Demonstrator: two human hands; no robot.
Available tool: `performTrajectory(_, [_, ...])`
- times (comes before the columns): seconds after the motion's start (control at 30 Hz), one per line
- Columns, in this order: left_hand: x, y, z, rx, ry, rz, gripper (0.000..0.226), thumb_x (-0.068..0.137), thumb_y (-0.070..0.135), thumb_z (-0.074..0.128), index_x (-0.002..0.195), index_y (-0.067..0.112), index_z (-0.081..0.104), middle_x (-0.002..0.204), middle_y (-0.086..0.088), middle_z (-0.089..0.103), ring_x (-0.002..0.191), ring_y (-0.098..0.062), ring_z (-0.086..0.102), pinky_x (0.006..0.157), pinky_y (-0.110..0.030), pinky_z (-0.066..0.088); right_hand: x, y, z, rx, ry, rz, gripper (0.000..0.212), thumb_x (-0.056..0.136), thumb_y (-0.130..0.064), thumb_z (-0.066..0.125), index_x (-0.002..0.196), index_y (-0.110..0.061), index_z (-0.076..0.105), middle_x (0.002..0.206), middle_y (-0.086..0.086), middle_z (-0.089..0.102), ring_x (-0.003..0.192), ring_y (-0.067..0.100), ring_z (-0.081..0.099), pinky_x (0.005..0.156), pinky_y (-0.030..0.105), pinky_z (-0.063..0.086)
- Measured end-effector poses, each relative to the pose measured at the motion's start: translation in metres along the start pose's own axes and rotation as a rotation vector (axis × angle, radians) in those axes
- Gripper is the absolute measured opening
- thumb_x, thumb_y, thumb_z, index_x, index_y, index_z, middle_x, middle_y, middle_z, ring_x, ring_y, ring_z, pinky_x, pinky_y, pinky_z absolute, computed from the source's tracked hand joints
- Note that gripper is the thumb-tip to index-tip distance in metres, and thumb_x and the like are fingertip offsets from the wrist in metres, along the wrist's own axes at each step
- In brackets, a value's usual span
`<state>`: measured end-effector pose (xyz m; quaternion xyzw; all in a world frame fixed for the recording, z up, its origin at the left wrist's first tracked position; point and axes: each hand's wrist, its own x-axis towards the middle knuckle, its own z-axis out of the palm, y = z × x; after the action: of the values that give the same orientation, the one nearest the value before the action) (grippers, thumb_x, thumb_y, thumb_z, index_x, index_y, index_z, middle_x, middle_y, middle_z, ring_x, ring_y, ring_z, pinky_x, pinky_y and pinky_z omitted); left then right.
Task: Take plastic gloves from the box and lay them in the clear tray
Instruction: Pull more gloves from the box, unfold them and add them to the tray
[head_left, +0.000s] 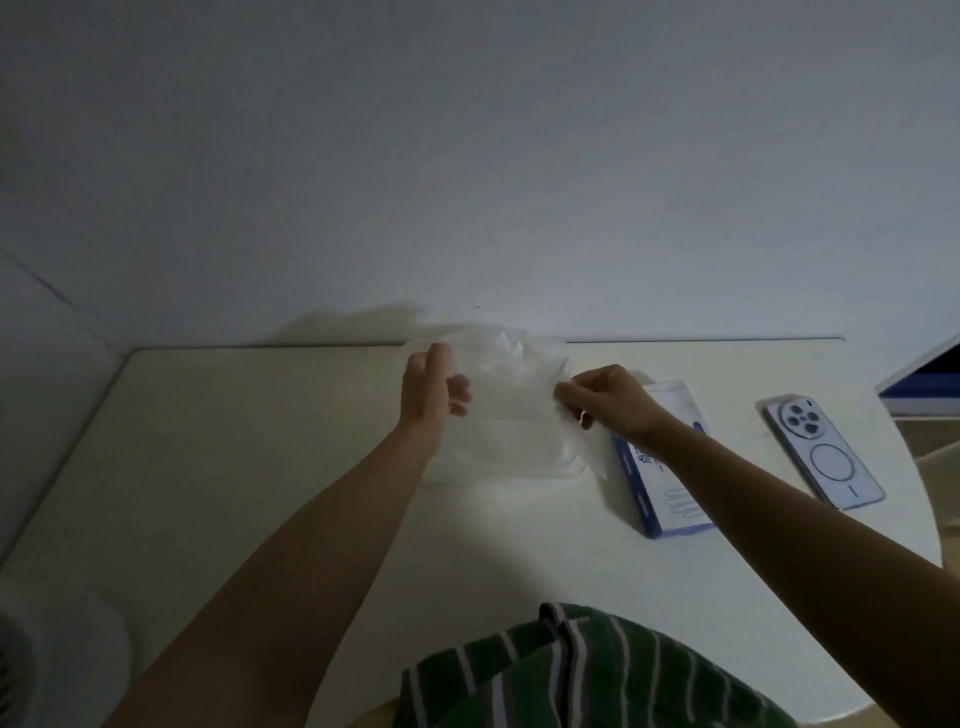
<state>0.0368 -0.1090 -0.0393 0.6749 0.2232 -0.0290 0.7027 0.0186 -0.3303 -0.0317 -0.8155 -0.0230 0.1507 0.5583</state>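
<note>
Clear thin plastic glove (511, 384) hangs over the clear plastic tray (519, 474) near the white counter's (260, 467) far edge, left hand (434, 382) and right hand (608, 397) fingers pinching its sides; it is out of the blue-and-white box (670, 499) but not yet laid down.

Dim, grey-blue light here. The table (234, 467) is palest beneath the left hand (431, 387) and right hand (610, 400); a soft shadow smears the wall (337, 322) beyond the left hand. The plastic glove (511, 395) between them is hazy, edges lost. Far corners darken.
</note>
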Motion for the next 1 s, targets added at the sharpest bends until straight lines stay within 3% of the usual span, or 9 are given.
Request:
performTrajectory(0.17, [0.011,-0.013,-0.018,0.216,0.003,0.042,0.017,0.091,0.009,0.051,0.075,0.008,0.055,0.057,-0.006,0.057,0.048,-0.023,0.051,0.05,-0.029,0.046,0.013,-0.003,0.01,-0.124,0.004,0.024,0.027,0.091,-0.021,0.06,0.069,-0.009,0.07,0.068,0.011,0.068,0.061,0.017,0.06,0.06,0.032,0.048])
performTrajectory(0.3, [0.02,-0.022,-0.021,0.622,0.11,0.228,0.022,0.096,0.022,0.045,0.094,0.003,0.057,0.069,-0.015,0.065,0.063,-0.033,0.06,0.067,-0.04,0.05,0.024,-0.009,0.015,-0.135,0.357,-0.068,0.018,0.094,-0.028,0.059,0.103,-0.014,0.067,0.093,0.004,0.067,0.083,0.014,0.062,0.074,0.031,0.051])
performTrajectory(0.4, [0.015,-0.024,-0.019,0.838,0.119,0.405,0.024,0.1,0.025,0.041,0.095,0.005,0.053,0.08,-0.017,0.064,0.076,-0.037,0.06,0.063,-0.041,0.044,0.022,-0.032,0.023,-0.113,0.534,-0.341,0.015,0.094,-0.015,0.056,0.105,-0.012,0.065,0.101,0.003,0.063,0.084,0.008,0.06,0.072,0.022,0.048])
performTrajectory(0.5, [0.011,-0.023,-0.015,0.996,0.104,0.464,0.027,0.103,0.029,0.036,0.101,0.008,0.052,0.082,-0.014,0.064,0.077,-0.035,0.06,0.059,-0.035,0.036,0.023,-0.049,0.04,-0.136,0.244,-0.401,0.014,0.095,-0.008,0.056,0.097,-0.009,0.07,0.09,0.004,0.07,0.074,0.009,0.064,0.07,0.019,0.052])
performTrajectory(0.6, [0.011,-0.024,-0.015,1.123,0.076,0.499,0.029,0.104,0.029,0.028,0.105,0.008,0.048,0.082,-0.012,0.064,0.076,-0.033,0.062,0.059,-0.035,0.04,0.037,-0.03,0.064,-0.513,-0.094,-0.196,0.02,0.096,-0.014,0.055,0.11,-0.02,0.069,0.101,0.002,0.072,0.083,0.01,0.068,0.085,0.028,0.056])
performTrajectory(0.77, [0.016,-0.029,-0.016,1.267,0.021,0.456,0.018,0.102,0.02,0.038,0.114,0.008,0.044,0.096,-0.012,0.062,0.08,-0.03,0.062,0.058,-0.033,0.038,0.05,0.01,0.09,-0.761,-0.27,0.088,0.057,0.091,-0.015,0.064,0.143,-0.023,0.043,0.131,0.009,0.056,0.11,0.021,0.06,0.099,0.033,0.048])
performTrajectory(0.87, [0.021,-0.032,-0.011,1.37,0.052,0.729,0.024,0.079,0.004,0.059,0.103,0.007,0.057,0.095,-0.009,0.054,0.077,-0.022,0.054,0.06,-0.028,0.042,0.054,0.019,0.1,-0.753,-0.3,0.101,0.076,0.086,-0.015,0.07,0.151,-0.023,0.03,0.141,0.011,0.041,0.11,0.024,0.057,0.097,0.033,0.049])
performTrajectory(0.93, [0.02,-0.03,-0.006,1.391,-0.061,0.848,0.023,0.073,-0.002,0.061,0.093,0.009,0.059,0.089,-0.008,0.054,0.072,-0.02,0.053,0.058,-0.027,0.045,0.056,0.023,0.104,-0.749,-0.313,0.094,0.084,0.083,-0.015,0.073,0.152,-0.021,0.024,0.144,0.012,0.034,0.111,0.025,0.055,0.097,0.032,0.049])
performTrajectory(1.0, [0.023,-0.034,0.0,1.408,-0.242,0.681,0.026,0.082,-0.001,0.059,0.105,0.009,0.055,0.103,-0.01,0.054,0.084,-0.024,0.059,0.066,-0.029,0.048,0.059,0.026,0.105,-0.728,-0.328,0.099,0.09,0.08,-0.013,0.076,0.152,-0.019,0.023,0.146,0.012,0.027,0.114,0.027,0.053,0.098,0.032,0.049])
